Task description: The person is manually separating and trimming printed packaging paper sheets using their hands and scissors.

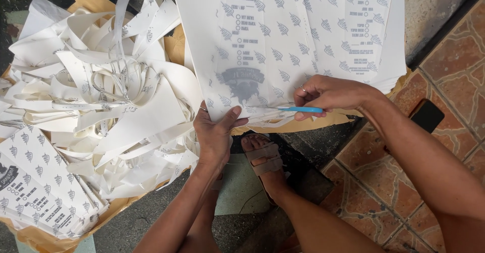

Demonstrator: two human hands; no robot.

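The right hand (328, 95) has its fingers curled tight around a blue cutter (301, 110), whose tip seems to meet the lower edge of the printed white sheets (283, 40), though the blade is hard to see. The left hand (214, 131) pinches that same edge, thumb on top. A pile of paper scraps (111, 101) lies to the left, and a sandalled foot (262, 162) rests below.

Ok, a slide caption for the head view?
Left hand steadies a printed white sheet while right hand cuts it with a blue-handled cutter.
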